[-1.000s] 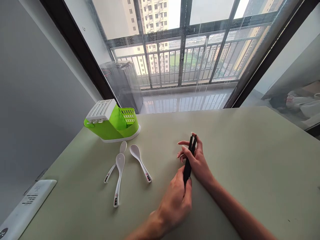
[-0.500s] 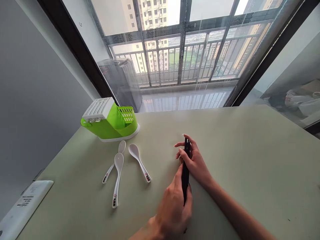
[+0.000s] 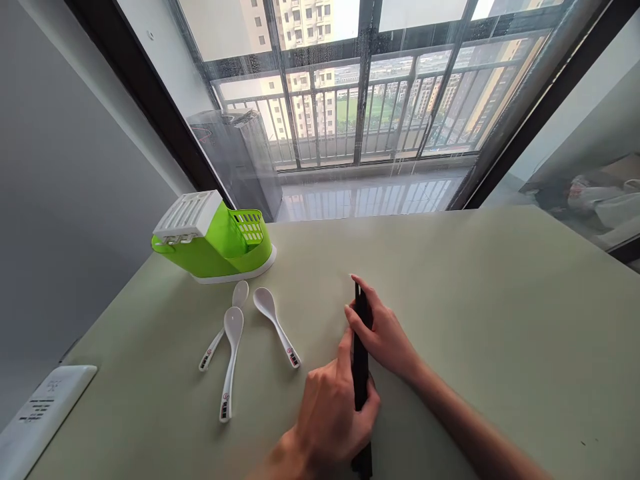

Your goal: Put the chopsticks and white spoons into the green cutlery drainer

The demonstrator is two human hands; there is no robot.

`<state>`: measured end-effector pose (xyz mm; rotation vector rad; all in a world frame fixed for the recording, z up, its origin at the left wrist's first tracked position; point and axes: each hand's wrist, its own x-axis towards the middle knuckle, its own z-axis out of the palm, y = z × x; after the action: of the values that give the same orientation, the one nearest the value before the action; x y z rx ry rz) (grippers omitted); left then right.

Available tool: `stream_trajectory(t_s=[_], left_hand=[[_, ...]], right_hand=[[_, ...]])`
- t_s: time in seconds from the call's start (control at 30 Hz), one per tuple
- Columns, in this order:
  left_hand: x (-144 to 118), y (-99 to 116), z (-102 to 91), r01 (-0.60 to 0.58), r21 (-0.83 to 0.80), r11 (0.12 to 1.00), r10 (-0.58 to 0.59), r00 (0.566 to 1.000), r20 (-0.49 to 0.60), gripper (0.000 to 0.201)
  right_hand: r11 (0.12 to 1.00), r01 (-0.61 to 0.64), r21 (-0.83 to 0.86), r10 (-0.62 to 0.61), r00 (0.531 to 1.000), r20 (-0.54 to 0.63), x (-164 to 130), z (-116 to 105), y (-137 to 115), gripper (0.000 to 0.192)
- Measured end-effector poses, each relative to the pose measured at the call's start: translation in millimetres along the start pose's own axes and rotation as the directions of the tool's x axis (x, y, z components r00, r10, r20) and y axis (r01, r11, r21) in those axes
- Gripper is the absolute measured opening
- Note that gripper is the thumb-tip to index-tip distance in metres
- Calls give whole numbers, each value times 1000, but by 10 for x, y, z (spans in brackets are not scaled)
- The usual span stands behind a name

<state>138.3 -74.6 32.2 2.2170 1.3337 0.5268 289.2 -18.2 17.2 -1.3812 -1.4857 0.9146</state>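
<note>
A bundle of black chopsticks (image 3: 361, 363) points away from me above the pale green tabletop. My left hand (image 3: 333, 407) is wrapped round its nearer half, thumb on the right side. Farther up, my right hand (image 3: 383, 330) grips the same bundle, with its fingers near the far tips. Left of my hands lie three white spoons with printed handles: one spoon (image 3: 277, 327) stands apart, while the front spoon (image 3: 231, 360) lies across the handle of the rear spoon (image 3: 215, 347). My palms hide part of the bundle.
A green and white utensil holder (image 3: 215, 240) stands at the back left, beyond the spoons. At the left edge lies a white device (image 3: 50, 410) with printed text. A window with dark frames (image 3: 367, 80) rises behind the table's far edge (image 3: 370, 219).
Both hands have shifted a little left with the chopsticks. My right fingers, spread before, have closed around the far part of the bundle. The spoons look unmoved on the table.
</note>
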Motion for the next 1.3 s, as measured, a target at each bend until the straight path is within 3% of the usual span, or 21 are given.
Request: stream_trajectory(t_s=[0.37,0.57,0.9,1.3], left_hand=[[-5,-75,-34,18,-14,1000,-18,1000,23,80],[-5,-64,-39,6,108,994,-5,1000,-9,77],[19,-28,-89,18,245,969,-34,998,61,70],[69,-22,-141,36,280,959,-74,989,126,55]], right_hand=[[979,17,-203,-43,991,-126,-48,30,-40,62],[949,59,-310,-74,997,-37,-35,28,2,55],[893,158,-423,-143,987,67,-20,38,47,47],[896,111,-429,-136,990,-28,-31,57,-4,35]])
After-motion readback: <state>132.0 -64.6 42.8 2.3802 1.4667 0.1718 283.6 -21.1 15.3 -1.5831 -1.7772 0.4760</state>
